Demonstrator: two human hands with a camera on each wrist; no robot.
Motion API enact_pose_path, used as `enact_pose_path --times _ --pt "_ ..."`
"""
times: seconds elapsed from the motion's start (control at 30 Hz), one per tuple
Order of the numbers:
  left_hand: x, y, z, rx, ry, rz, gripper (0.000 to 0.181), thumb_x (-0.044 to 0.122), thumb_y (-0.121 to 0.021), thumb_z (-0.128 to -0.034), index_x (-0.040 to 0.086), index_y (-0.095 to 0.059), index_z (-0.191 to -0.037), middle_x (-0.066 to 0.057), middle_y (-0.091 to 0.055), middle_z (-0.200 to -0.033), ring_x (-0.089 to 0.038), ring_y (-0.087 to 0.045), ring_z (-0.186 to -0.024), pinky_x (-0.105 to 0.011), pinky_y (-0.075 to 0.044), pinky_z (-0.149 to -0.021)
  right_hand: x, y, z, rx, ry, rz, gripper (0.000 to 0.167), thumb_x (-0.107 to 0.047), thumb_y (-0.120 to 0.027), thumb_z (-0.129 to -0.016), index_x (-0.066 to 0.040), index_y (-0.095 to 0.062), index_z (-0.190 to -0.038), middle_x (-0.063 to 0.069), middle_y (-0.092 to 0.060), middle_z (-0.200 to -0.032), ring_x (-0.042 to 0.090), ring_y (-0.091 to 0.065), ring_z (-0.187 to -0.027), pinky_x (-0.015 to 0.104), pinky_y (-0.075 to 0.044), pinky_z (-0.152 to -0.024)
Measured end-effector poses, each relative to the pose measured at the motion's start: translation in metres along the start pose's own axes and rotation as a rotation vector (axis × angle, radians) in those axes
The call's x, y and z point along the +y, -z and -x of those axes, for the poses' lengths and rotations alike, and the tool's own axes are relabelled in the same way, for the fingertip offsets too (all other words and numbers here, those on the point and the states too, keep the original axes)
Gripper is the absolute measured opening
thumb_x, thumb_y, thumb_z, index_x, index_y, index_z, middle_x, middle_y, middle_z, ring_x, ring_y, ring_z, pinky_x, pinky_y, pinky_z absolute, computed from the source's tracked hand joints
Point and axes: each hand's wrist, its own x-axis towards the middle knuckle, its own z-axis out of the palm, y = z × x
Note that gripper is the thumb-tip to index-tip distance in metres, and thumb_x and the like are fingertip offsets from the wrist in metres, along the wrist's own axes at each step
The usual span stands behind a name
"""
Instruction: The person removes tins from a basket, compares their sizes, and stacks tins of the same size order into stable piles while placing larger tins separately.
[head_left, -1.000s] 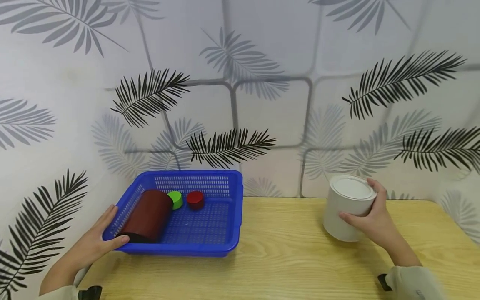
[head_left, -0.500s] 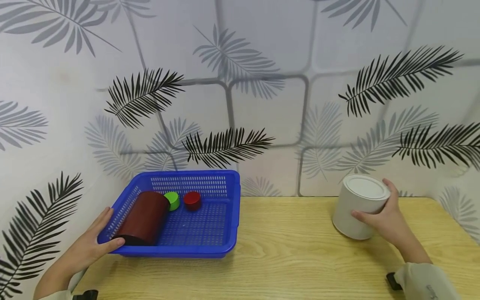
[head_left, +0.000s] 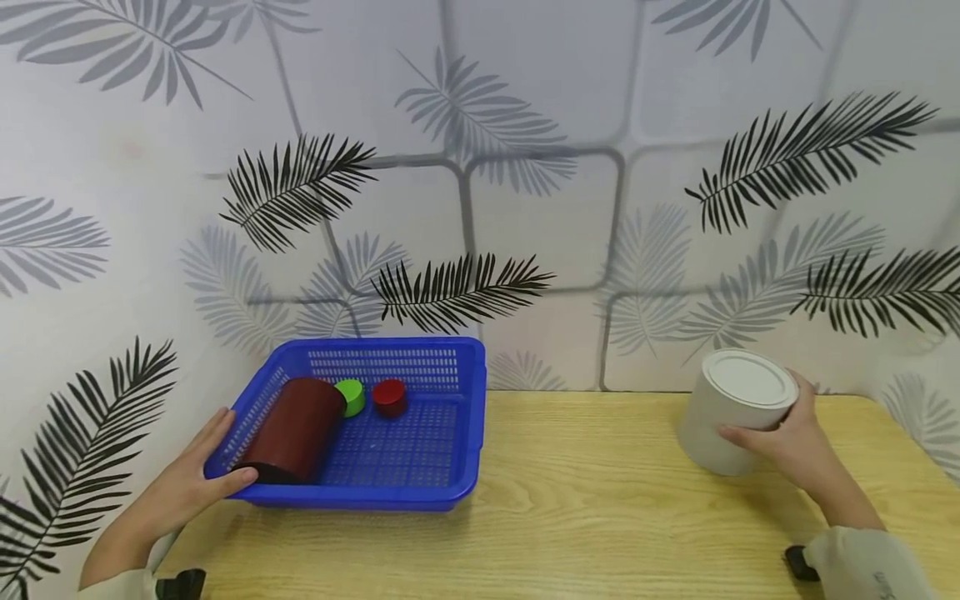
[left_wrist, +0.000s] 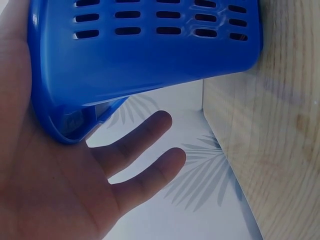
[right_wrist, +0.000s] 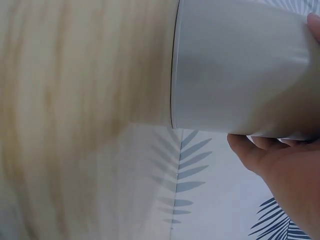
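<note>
In the head view my right hand (head_left: 795, 442) grips a white can (head_left: 731, 425) with a round lid, near the right back of the wooden table. The thumb lies across its near side, and in the right wrist view fingers touch the can's side (right_wrist: 235, 70). The can's base is at the tabletop. On the left, my left hand (head_left: 183, 487) rests on the front left corner of a blue plastic basket (head_left: 352, 498), thumb on the front rim. Two straight fingers (left_wrist: 150, 180) extend clear of the basket in the left wrist view.
A dark red cylinder (head_left: 296, 429) lies on its side in the basket. Beside it are a small green round block (head_left: 352, 398) and a small red one (head_left: 390, 398). A leaf-patterned wall (head_left: 540, 225) rises behind the wooden table (head_left: 570, 500).
My right hand and the white can have shifted to the right along the back of the table. My left hand stays at the basket's corner; the view sways slightly.
</note>
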Motion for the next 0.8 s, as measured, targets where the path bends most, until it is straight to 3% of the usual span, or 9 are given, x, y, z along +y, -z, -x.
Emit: enact_pose_path --times 0.13,0.37,0.43,0.47,0.57,0.63,0.7,0.77,0.8 --pt "-0.001 -0.001 0.002 0.011 0.009 -0.008 0.101 0.038 -0.067 -0.0949 0.008 0.001 -0.163 -0.024 0.004 -0.166 -0.063 -0.01 -0.141 -0.083 -0.02 -0.095 -0.002 -0.001 0.0 -0.02 0.0 0.005 0.111 -0.009 -0.083 -0.084 -0.005 0.003 -0.155 0.02 -0.017 -0.145 0.02 -0.036 -0.117 0.006 -0.03 -0.081" --pt "0.0 -0.001 0.001 0.022 0.015 0.023 0.104 0.041 -0.069 -0.0932 0.008 0.002 -0.162 -0.023 0.005 -0.167 -0.06 -0.006 -0.144 -0.083 -0.017 -0.099 0.001 0.0 0.002 -0.031 0.022 -0.013 0.108 -0.003 -0.08 -0.084 -0.008 0.003 -0.154 0.017 -0.016 -0.142 -0.003 -0.035 -0.108 0.005 -0.03 -0.082" --pt "-0.001 -0.001 0.0 0.026 0.013 0.03 0.104 0.041 -0.069 -0.0929 0.008 0.0 -0.163 -0.021 0.005 -0.167 -0.059 -0.005 -0.145 -0.082 -0.017 -0.1 0.003 0.001 0.003 -0.039 0.03 -0.016 0.108 -0.002 -0.08 -0.085 -0.009 0.004 -0.154 0.018 -0.014 -0.142 -0.004 -0.035 -0.108 0.005 -0.03 -0.083" --pt "0.0 -0.001 -0.001 0.028 0.007 0.032 0.104 0.041 -0.07 -0.0929 0.007 0.0 -0.163 -0.021 0.005 -0.167 -0.058 -0.005 -0.145 -0.082 -0.016 -0.1 0.004 0.002 0.003 -0.046 0.026 -0.007 0.108 -0.003 -0.079 -0.086 -0.009 0.005 -0.153 0.02 -0.015 -0.143 -0.001 -0.037 -0.11 0.004 -0.03 -0.083" --pt "0.0 -0.002 -0.002 0.03 0.004 0.033 0.104 0.042 -0.07 -0.0925 0.006 -0.002 -0.162 -0.02 0.004 -0.167 -0.056 -0.005 -0.146 -0.08 -0.016 -0.102 0.004 0.005 0.005 -0.096 -0.004 0.038 0.111 -0.011 -0.077 -0.09 -0.007 0.014 -0.153 0.032 -0.017 -0.145 0.026 -0.041 -0.124 0.003 -0.03 -0.084" --pt "-0.001 -0.002 -0.001 0.032 0.005 0.033 0.104 0.042 -0.07 -0.0924 0.006 -0.002 -0.163 -0.019 0.004 -0.167 -0.055 -0.004 -0.146 -0.08 -0.015 -0.103 0.002 0.007 0.005 -0.113 -0.02 0.074 0.113 -0.016 -0.077 -0.091 -0.004 0.017 -0.154 0.038 -0.016 -0.147 0.047 -0.035 -0.128 0.016 -0.033 -0.103" --pt "-0.002 -0.002 0.0 0.033 0.008 0.036 0.104 0.043 -0.07 -0.0923 0.007 -0.002 -0.163 -0.018 0.005 -0.168 -0.055 -0.004 -0.147 -0.08 -0.015 -0.103 -0.003 0.009 0.006 -0.107 -0.051 0.122 0.117 -0.023 -0.076 -0.093 -0.004 0.022 -0.154 0.045 -0.012 -0.149 0.064 -0.026 -0.129 0.045 -0.034 -0.113" --pt "-0.003 -0.002 0.001 0.038 0.007 0.038 0.104 0.043 -0.071 -0.0921 0.009 -0.002 -0.163 -0.017 0.005 -0.168 -0.055 -0.004 -0.147 -0.08 -0.015 -0.103 -0.011 0.012 0.007 -0.068 -0.066 0.152 0.119 -0.028 -0.076 -0.092 -0.006 0.022 -0.157 0.046 -0.005 -0.152 0.068 -0.021 -0.131 0.073 -0.027 -0.104" --pt "-0.004 -0.002 0.001 0.041 0.006 0.036 0.104 0.043 -0.071 -0.092 0.009 -0.003 -0.163 -0.017 0.004 -0.168 -0.055 -0.005 -0.147 -0.08 -0.015 -0.103 -0.016 0.012 0.008 -0.046 -0.07 0.171 0.12 -0.03 -0.076 -0.092 -0.008 0.022 -0.157 0.046 -0.002 -0.153 0.07 -0.017 -0.133 0.081 -0.021 -0.096"
